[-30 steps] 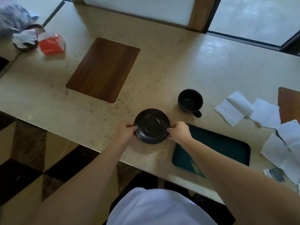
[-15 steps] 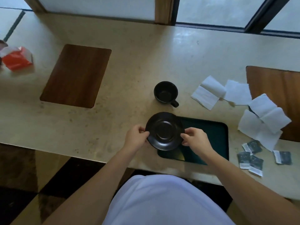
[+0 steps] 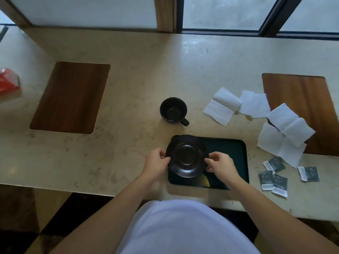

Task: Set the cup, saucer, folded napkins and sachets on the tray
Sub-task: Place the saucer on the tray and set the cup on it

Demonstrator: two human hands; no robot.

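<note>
While the cup stands apart on the tabletop, both hands, left and right, pinch the saucer by opposite rims over the tray

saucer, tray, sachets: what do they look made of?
Saucer: likely glazed ceramic, black with a satin sheen; soft highlights follow its ring and rim. Could be melamine.
Tray: probably plastic or lacquered, dark teal, glossy; it mirrors a pale reflection near the front edge.
Sachets: thin printed paper or foil laminate, dark with white ends; flat and slightly crinkled. Which one can't be told.
</note>
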